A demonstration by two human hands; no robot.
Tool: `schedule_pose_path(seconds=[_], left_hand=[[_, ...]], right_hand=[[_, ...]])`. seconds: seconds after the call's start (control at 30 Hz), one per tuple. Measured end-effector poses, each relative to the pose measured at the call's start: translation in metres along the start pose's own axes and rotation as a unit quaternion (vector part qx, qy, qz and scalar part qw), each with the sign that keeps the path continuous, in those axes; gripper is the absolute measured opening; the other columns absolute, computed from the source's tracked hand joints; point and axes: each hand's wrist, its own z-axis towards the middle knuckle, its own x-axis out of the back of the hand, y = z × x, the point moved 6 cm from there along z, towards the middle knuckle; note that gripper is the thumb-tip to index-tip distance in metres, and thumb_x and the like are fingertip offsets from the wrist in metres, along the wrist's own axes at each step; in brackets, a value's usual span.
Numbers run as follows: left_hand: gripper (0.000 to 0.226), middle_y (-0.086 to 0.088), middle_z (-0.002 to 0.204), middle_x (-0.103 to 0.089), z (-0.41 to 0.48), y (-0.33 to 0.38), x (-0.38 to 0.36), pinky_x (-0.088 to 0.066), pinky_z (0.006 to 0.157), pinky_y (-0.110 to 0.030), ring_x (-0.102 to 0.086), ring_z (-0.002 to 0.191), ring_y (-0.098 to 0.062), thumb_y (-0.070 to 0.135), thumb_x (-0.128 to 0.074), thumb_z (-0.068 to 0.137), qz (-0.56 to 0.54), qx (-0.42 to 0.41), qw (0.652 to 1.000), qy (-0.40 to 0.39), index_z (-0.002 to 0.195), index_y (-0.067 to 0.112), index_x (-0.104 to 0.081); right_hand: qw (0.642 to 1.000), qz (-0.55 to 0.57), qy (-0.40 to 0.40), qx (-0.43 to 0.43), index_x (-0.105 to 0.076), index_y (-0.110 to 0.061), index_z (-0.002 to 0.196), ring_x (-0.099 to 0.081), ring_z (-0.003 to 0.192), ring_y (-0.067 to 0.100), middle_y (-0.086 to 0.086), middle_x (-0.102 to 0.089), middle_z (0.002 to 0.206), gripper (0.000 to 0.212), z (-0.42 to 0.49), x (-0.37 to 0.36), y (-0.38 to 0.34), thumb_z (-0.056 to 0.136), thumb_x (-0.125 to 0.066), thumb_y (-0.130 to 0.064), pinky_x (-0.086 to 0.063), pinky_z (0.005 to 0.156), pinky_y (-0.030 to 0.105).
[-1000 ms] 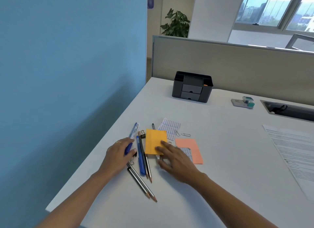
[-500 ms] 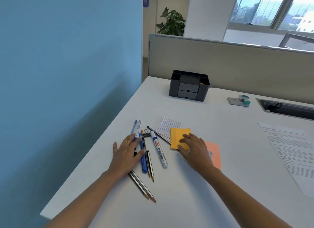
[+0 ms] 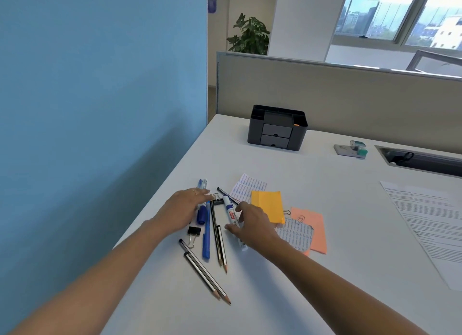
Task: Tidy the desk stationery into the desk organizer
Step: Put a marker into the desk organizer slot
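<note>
Nearest me, 2 pencils [image 3: 203, 272] lie side by side on the white bench [image 3: 362, 247], tips toward me. Just beyond them are a black binder clip [image 3: 194, 231], a blue pen [image 3: 206, 237] and 2 more pencils [image 3: 220, 244], all running roughly away from me.

My left hand [image 3: 185, 209] lies flat and wide over the top of the blue pen, fingers straight, holding nothing. A clear-barrelled pen [image 3: 202, 184] sticks out past it.

My right hand [image 3: 252, 224] is curled on the white marker [image 3: 232, 216], thumb on 1 side and fingers on the other. The marker lies on the bench.

To the right of that hand, a yellow sticky pad [image 3: 267, 206] rests beside an orange sheet [image 3: 313, 228], with printed label strips [image 3: 296, 234] and a paper clip [image 3: 300, 219] on top. A printed page [image 3: 430, 224] lies further right.

Well beyond the pile, the black desk organizer [image 3: 277, 127] stands by the beige partition [image 3: 350, 97], its 2 front drawers closed. A small grey and green gadget [image 3: 351, 149] sits to its right.
</note>
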Motion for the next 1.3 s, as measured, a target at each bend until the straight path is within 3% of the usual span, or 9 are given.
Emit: schedule_pose_path(seconds=[0.1, 0.3, 0.47, 0.67, 0.73, 0.8, 0.87, 1.0, 1.3], left_hand=[[0.054, 0.009, 0.145, -0.04, 0.007, -0.001, -0.01, -0.032, 0.105, -0.023, -0.036, 0.134, -0.009, -0.002, -0.043, 0.087, 0.069, -0.045, 0.993, -0.085, 0.134, 0.025, -0.047], [0.056, 0.011, 0.146, -0.038, 0.011, 0.004, -0.009, -0.033, 0.103, -0.024, -0.038, 0.132, -0.01, -0.003, -0.043, 0.088, 0.173, -0.118, 0.972, -0.105, 0.137, 0.025, -0.043], [0.047, 0.016, 0.087, -0.072, 0.007, 0.017, 0.001, -0.05, 0.076, -0.016, -0.068, 0.084, -0.003, 0.014, -0.089, 0.041, 0.228, -0.267, 0.936, -0.015, 0.083, 0.028, -0.075], [0.03, 0.008, 0.085, -0.073, 0.008, 0.023, 0.014, -0.049, 0.085, -0.024, -0.07, 0.081, -0.009, 0.014, -0.086, 0.056, 0.21, -0.315, 0.922, 0.084, 0.082, 0.021, -0.074], [0.014, 0.005, 0.084, -0.073, 0.011, 0.026, 0.027, -0.045, 0.087, -0.023, -0.069, 0.078, -0.011, 0.028, -0.059, 0.086, 0.151, -0.291, 0.936, 0.125, 0.089, 0.019, -0.069], [0.037, 0.001, 0.083, -0.073, 0.013, 0.029, 0.04, -0.042, 0.086, -0.024, -0.061, 0.077, -0.008, 0.042, -0.038, 0.093, 0.029, -0.228, 0.961, 0.154, 0.094, 0.016, -0.065], [0.04, -0.002, 0.088, -0.073, 0.015, 0.033, 0.053, -0.044, 0.079, -0.016, -0.058, 0.082, -0.009, 0.043, -0.047, 0.09, -0.106, -0.147, 0.964, 0.196, 0.099, 0.01, -0.069], [0.024, -0.004, 0.095, -0.07, 0.022, 0.041, 0.049, -0.044, 0.078, 0.0, -0.062, 0.078, 0.007, 0.006, -0.067, 0.081, -0.292, -0.008, 0.933, 0.21, 0.105, 0.005, -0.068], [0.029, -0.005, 0.1, -0.068, 0.03, 0.053, 0.016, -0.054, 0.072, -0.021, -0.062, 0.09, -0.015, 0.013, -0.061, 0.086, -0.38, 0.082, 0.907, 0.163, 0.114, 0.008, -0.063]], right_hand=[[0.999, 0.017, -0.004, -0.031, -0.047, -0.01, 0.119, -0.055, 0.1, 0.023, 0.009, -0.059, 0.113, 0.044, 0.004, 0.0, 0.003, 0.083, -0.065, -0.027, -0.044, 0.08, 0.029], [0.994, 0.087, 0.004, -0.071, -0.053, -0.008, 0.12, -0.055, 0.089, 0.02, 0.011, -0.062, 0.109, 0.047, 0.007, 0.006, 0.015, 0.077, -0.068, -0.017, -0.046, 0.073, 0.027], [0.979, 0.179, 0.008, -0.098, -0.056, -0.009, 0.118, -0.053, 0.079, 0.017, 0.003, -0.057, 0.089, 0.043, 0.006, 0.009, 0.023, 0.077, -0.066, -0.015, -0.045, 0.07, 0.026], [0.968, 0.231, 0.044, -0.082, -0.057, -0.016, 0.12, -0.053, 0.076, 0.014, -0.004, -0.057, 0.09, 0.042, 0.003, 0.019, 0.026, 0.079, -0.064, -0.015, -0.044, 0.062, 0.022], [0.964, 0.249, 0.067, -0.068, -0.061, -0.014, 0.116, -0.055, 0.074, 0.014, -0.004, -0.059, 0.091, 0.036, 0.002, 0.026, 0.025, 0.08, -0.063, -0.013, -0.048, 0.07, 0.025], [0.955, 0.276, 0.089, -0.056, -0.063, -0.012, 0.113, -0.058, 0.074, 0.012, -0.004, -0.061, 0.091, 0.032, 0.001, 0.031, 0.025, 0.081, -0.063, -0.009, -0.05, 0.074, 0.025], [0.946, 0.3, 0.111, -0.044, -0.061, -0.011, 0.109, -0.059, 0.075, 0.01, -0.003, -0.062, 0.093, 0.029, 0.001, 0.036, 0.025, 0.081, -0.064, -0.006, -0.049, 0.069, 0.016], [0.941, 0.311, 0.132, -0.024, -0.058, -0.013, 0.106, -0.059, 0.083, 0.009, -0.006, -0.06, 0.094, 0.025, 0.0, 0.039, 0.022, 0.082, -0.065, -0.007, -0.047, 0.059, 0.008], [0.933, 0.333, 0.136, 0.009, -0.058, -0.011, 0.104, -0.062, 0.087, 0.014, -0.003, -0.063, 0.094, 0.021, 0.005, 0.037, 0.019, 0.084, -0.063, -0.007, -0.051, 0.068, 0.011]])
